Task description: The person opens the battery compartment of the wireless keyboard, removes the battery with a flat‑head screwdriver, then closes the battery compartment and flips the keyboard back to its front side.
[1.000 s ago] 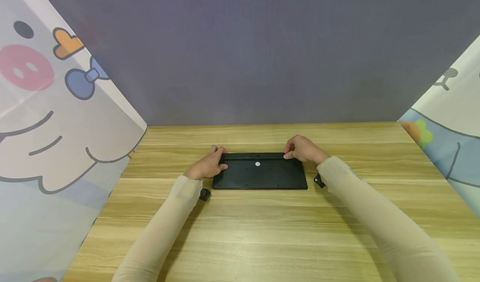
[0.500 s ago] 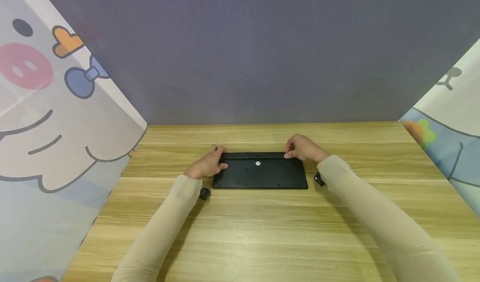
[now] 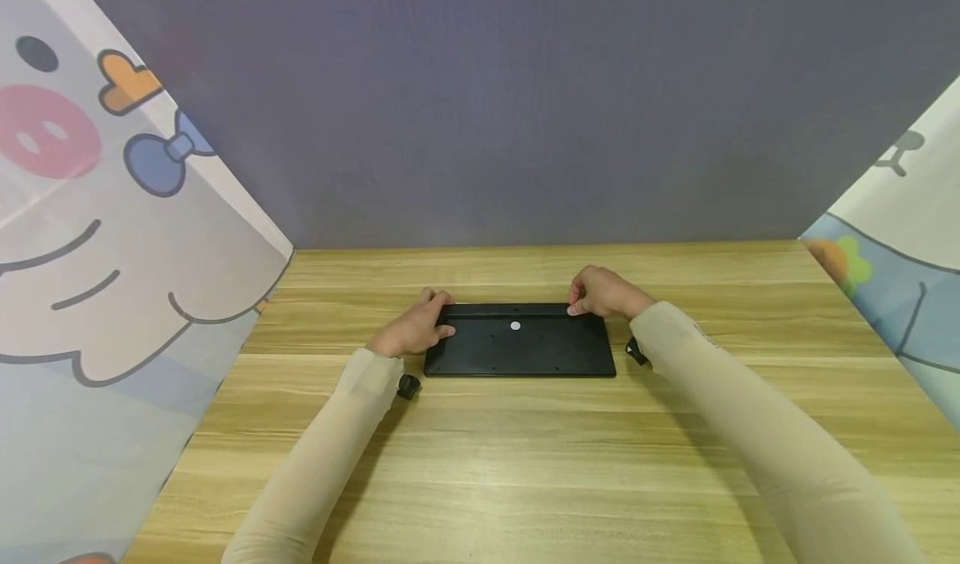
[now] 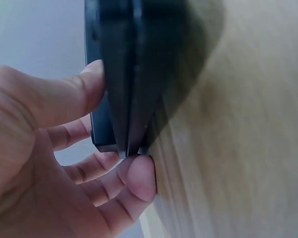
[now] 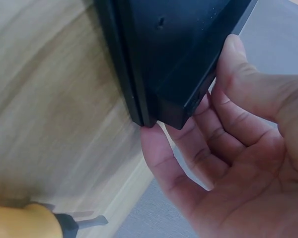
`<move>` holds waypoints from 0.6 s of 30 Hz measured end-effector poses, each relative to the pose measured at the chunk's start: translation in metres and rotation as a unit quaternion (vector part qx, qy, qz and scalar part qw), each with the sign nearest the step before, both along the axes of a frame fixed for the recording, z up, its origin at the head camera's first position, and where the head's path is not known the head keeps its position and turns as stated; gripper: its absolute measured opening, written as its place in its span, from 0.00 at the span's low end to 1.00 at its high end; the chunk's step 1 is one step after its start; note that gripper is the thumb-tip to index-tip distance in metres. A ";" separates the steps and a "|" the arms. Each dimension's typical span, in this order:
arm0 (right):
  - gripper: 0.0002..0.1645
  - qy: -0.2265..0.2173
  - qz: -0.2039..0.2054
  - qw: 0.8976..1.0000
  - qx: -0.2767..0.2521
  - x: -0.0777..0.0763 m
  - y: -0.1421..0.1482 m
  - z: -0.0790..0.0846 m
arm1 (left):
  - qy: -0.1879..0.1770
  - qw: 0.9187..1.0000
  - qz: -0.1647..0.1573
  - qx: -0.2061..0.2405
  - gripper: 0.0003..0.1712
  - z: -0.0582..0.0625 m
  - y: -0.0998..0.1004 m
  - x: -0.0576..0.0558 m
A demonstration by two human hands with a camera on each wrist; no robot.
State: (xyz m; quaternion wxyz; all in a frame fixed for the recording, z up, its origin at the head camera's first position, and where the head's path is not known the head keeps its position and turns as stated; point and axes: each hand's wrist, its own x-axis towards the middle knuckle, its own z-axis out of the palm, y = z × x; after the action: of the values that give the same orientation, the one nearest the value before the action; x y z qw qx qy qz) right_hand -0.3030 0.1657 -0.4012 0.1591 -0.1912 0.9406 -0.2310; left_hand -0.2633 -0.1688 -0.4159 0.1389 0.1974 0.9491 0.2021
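A flat black keyboard [image 3: 517, 351] lies underside up on the wooden table, its raised bar along the far edge. Small screw holes and a round white sticker show on it. At its far left corner my left hand [image 3: 416, 326] holds it, thumb over the top and fingers round the edge. My right hand [image 3: 606, 292] pinches the far right corner between thumb and fingers. In the left wrist view, a fingertip [image 4: 141, 178] sits right at the keyboard's lower edge by the tabletop. The right wrist view shows the fingers beneath the raised bar [image 5: 184, 94].
A yellow-handled tool [image 5: 25, 221] with a black collar and short metal tip, like a screwdriver, lies near my right hand; the head view hides it. Black wrist cameras [image 3: 408, 386] hang below both sleeves. A grey wall [image 3: 540, 106] stands behind the table [image 3: 487, 464], printed cloths at either side.
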 end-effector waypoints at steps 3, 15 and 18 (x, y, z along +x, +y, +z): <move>0.06 -0.001 0.002 1.000 0.000 0.000 0.000 0.000 | 0.000 1.000 -0.001 -0.001 0.27 0.001 0.000 0.000; 0.05 0.016 0.000 1.000 0.005 0.003 0.000 0.000 | 0.007 1.000 -0.001 -0.005 0.27 0.002 0.001 0.001; 0.06 0.021 0.000 1.000 0.001 0.003 -0.001 -0.001 | 0.007 1.000 0.000 -0.005 0.27 0.002 0.001 0.001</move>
State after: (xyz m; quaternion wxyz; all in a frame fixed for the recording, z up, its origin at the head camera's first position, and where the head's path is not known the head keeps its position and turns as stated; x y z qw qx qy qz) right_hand -0.2996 0.1651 -0.4022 0.1398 -0.1959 0.9440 -0.2258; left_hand -0.2628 -0.1679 -0.4140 0.1338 0.1984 0.9510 0.1958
